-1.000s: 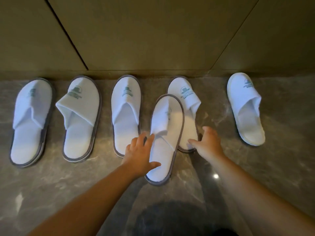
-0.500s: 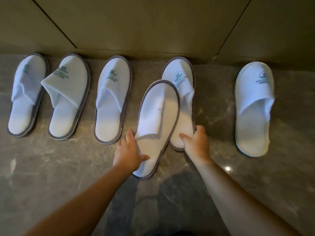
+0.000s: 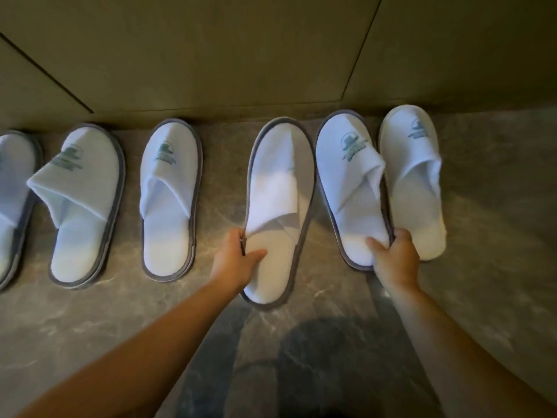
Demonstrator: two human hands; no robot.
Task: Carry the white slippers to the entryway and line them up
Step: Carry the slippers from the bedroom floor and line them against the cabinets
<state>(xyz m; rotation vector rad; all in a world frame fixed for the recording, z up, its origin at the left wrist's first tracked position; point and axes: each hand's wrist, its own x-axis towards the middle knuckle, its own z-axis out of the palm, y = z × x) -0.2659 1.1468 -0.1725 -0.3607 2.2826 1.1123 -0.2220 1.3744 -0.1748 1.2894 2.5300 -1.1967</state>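
Several white slippers lie in a row on the marble floor, toes to the wall. My left hand (image 3: 236, 260) grips the left edge of a grey-trimmed slipper (image 3: 278, 191) whose folded upper hides its logo. My right hand (image 3: 394, 259) pinches the heel of a second grey-trimmed slipper (image 3: 349, 179); this one touches a plain white slipper (image 3: 417, 200) on its right. Further left lie a grey-trimmed slipper (image 3: 168, 206), another (image 3: 81, 212) with its upper folded askew, and one (image 3: 13, 200) cut off by the frame edge.
A brown panelled wall (image 3: 271, 49) runs just beyond the toes. Grey veined marble floor (image 3: 120, 321) stretches toward me and to the right of the row. A dark shadow falls on the floor between my forearms.
The two middle slippers overlapped before; now they lie side by side. My right hand slid its slipper right against the plain white one. My left hand straightened its slipper toward the wall.
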